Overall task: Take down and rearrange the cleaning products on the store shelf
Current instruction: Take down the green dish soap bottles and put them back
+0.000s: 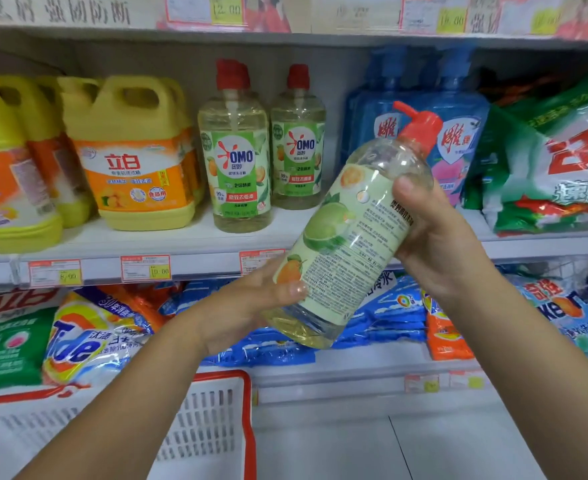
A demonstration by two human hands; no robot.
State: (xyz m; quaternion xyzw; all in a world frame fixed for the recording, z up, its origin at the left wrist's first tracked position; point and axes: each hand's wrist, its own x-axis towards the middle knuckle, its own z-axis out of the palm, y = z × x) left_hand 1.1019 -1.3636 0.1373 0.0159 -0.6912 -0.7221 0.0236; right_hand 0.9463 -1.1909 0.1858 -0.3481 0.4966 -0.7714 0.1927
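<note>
A person holds a clear pump bottle (348,237) of pale yellow dish liquid in both hands before a store shelf (195,237), clear of the board. The bottle is tilted, its red pump head pointing toward one o'clock and its base toward seven o'clock, the printed back label facing outward. The left hand (251,306) cups the lower end from eight o'clock, fingers wrapped behind it and the thumb clamped across the label's edge. The right hand (438,237) grips the upper body from three o'clock, thumb pressed on the shoulder just under the pump, fingers curled round the far side.

On the shelf at eleven o'clock from the held bottle, two matching OMO bottles (235,161) stand upright side by side. Yellow detergent jugs (133,154) fill the shelf at nine to ten o'clock; blue refill bottles (452,133) stand at one o'clock, with green-and-white powder bags (545,168) at two o'clock. Below, a Tide bag (88,337) lies at eight o'clock, and a red-rimmed white basket (216,410) sits at seven o'clock.
</note>
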